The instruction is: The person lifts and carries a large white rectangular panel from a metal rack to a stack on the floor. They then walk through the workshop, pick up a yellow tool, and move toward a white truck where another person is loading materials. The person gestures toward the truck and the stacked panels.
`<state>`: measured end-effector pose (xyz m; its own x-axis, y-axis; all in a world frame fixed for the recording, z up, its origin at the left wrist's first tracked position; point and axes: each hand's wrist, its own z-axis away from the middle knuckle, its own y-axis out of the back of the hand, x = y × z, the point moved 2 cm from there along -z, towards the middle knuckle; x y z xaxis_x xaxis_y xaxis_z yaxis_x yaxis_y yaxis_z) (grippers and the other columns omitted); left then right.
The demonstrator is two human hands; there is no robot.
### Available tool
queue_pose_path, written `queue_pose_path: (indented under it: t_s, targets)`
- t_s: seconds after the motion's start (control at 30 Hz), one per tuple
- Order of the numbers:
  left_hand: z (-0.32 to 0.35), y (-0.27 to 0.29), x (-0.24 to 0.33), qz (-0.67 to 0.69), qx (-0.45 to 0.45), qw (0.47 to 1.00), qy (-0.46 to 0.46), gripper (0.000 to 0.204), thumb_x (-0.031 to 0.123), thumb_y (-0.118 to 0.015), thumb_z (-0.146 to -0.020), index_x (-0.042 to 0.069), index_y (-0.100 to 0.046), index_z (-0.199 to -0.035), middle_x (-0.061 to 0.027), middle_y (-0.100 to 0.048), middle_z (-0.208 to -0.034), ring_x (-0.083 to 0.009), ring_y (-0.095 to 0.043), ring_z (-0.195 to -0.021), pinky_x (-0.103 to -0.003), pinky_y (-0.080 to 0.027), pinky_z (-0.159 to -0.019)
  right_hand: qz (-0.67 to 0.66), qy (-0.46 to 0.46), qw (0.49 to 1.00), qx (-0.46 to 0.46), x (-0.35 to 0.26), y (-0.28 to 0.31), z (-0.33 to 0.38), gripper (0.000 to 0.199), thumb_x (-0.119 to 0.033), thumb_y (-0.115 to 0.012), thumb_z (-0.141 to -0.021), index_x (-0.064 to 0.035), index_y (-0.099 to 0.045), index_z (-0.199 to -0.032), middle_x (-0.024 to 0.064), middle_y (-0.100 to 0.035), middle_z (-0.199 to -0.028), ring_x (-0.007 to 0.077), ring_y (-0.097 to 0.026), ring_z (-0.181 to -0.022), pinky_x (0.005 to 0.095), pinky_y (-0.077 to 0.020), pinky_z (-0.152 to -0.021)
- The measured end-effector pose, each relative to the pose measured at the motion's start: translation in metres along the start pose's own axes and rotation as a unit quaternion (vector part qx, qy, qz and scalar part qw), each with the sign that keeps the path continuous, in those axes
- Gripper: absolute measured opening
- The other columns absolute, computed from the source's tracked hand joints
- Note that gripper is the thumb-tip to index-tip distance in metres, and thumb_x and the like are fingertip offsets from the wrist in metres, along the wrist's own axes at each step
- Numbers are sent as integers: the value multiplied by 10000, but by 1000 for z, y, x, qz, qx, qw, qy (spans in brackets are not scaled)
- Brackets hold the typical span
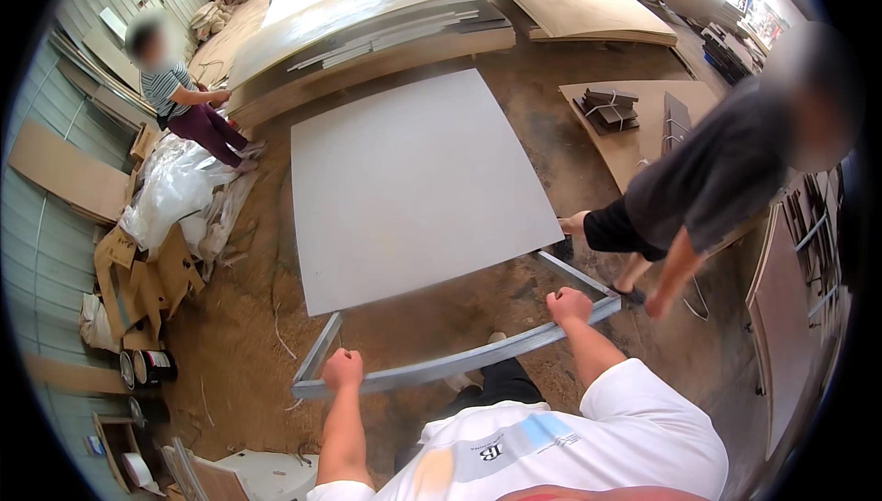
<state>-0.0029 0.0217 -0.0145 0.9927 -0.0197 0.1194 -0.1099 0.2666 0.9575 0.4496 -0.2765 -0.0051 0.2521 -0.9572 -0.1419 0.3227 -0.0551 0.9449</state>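
A grey metal frame (459, 357) of square tubing crosses in front of me, its two side bars running away beneath a large white board (413, 179). My left hand (343, 370) is closed on the frame near its left corner. Near the right corner, my right hand (570, 306) is also closed on the frame. The board's near edge lies beyond the front bar, leaving a gap where the brown floor shows. What supports the board underneath is hidden.
A co-worker in dark clothes (698, 170) stands close on the right, beside the board. Another person (179, 92) stands at the far left by stacked sheets (386, 51). Torn cardboard (138, 280), plastic film (175, 188) and black buckets (152, 366) line the left wall.
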Motion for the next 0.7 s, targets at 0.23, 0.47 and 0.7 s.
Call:
queue_pose_path:
  t_s: [0.23,0.47,0.7]
  targets:
    - [-2,-4,-2,-9,9,1000,-5,260,344,-568,-818,117,-692,-784,-147,-716,-806,-374,-690,-794,-481,-536,-705,2,8,1000,6,5,-8,-5,352,-453,-586,-813,-149,-763,-828,114,-732,-869,314,-700,-865,432,-540,-782]
    - [-1,-4,-3,-9,14,1000,-4,263,347,-567,-823,118,-691,-784,-148,-715,-803,-372,-692,-793,-484,-538,-708,6,10,1000,9,3,-7,-5,337,-450,-597,-805,-157,-764,-817,108,-733,-853,305,-701,-842,424,-542,-764]
    - [-1,-4,-2,-12,9,1000,-11,267,346,-565,-830,113,-679,-770,-143,-711,-790,-370,-688,-777,-486,-537,-702,1,5,1000,-15,2,-2,-3,378,-445,-565,-823,-123,-761,-856,130,-732,-897,329,-695,-886,437,-533,-792]
